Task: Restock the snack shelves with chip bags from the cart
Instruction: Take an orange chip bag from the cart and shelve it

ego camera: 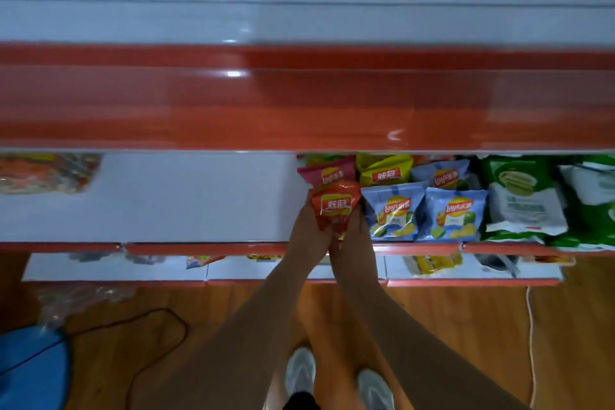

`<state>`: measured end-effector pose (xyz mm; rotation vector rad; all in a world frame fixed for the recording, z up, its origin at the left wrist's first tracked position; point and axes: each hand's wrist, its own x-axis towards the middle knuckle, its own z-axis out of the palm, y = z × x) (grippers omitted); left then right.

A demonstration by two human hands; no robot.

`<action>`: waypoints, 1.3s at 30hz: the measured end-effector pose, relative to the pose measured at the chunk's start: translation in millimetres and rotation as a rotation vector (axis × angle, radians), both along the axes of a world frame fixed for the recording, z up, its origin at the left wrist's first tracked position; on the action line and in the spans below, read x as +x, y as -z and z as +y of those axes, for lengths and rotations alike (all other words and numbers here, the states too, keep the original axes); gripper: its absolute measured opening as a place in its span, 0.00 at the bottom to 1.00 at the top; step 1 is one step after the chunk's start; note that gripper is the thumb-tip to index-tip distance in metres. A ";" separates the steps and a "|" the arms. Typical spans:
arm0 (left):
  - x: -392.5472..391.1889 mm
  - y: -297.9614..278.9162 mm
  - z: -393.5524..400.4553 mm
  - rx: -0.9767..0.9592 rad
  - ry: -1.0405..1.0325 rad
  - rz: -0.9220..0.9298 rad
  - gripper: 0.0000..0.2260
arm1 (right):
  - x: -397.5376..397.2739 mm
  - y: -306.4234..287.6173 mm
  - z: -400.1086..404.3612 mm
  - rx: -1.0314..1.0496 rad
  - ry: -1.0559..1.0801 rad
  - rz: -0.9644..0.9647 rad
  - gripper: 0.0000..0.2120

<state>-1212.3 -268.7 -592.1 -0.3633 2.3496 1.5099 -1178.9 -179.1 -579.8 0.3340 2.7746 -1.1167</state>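
Observation:
An orange-red chip bag (336,205) stands at the front of the white middle shelf (186,196), just left of two light blue chip bags (392,213). My left hand (307,231) grips its left side and my right hand (354,233) grips its right side, both low on the bag. Behind it stands a pink chip bag (327,171), with a yellow bag (384,170) beside that. The cart is not in view.
Green and white bags (519,200) fill the shelf's right end; a mixed snack pack (43,173) lies at the far left. A wide red shelf front (299,100) overhangs above. A lower shelf (126,268) holds a few packs. A black cable and a blue object (30,366) lie on the wooden floor.

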 end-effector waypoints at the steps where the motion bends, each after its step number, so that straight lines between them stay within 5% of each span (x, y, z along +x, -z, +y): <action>1: -2.3 4.7 0.5 -0.016 -0.006 -0.017 0.21 | 2.9 1.3 -0.9 0.026 -0.012 0.004 0.33; 6: 8.2 5.9 -7.2 -0.153 -0.031 -0.087 0.37 | 17.2 -2.4 2.7 0.072 -0.026 0.002 0.37; 12: 34.9 -51.2 -26.3 -0.194 -0.083 -0.100 0.44 | 35.3 -45.9 13.4 0.087 -0.038 -0.035 0.35; 22: 98.2 -212.1 0.4 -0.105 -0.033 0.179 0.23 | 90.2 -186.6 59.5 -0.129 0.194 0.131 0.32; 32: 181.8 -294.4 154.7 0.090 0.343 0.425 0.24 | 217.1 -271.6 190.7 -0.254 0.432 0.345 0.31; 39: 316.5 -321.1 325.4 0.273 0.669 0.454 0.24 | 388.7 -305.0 331.1 -0.234 0.758 0.506 0.24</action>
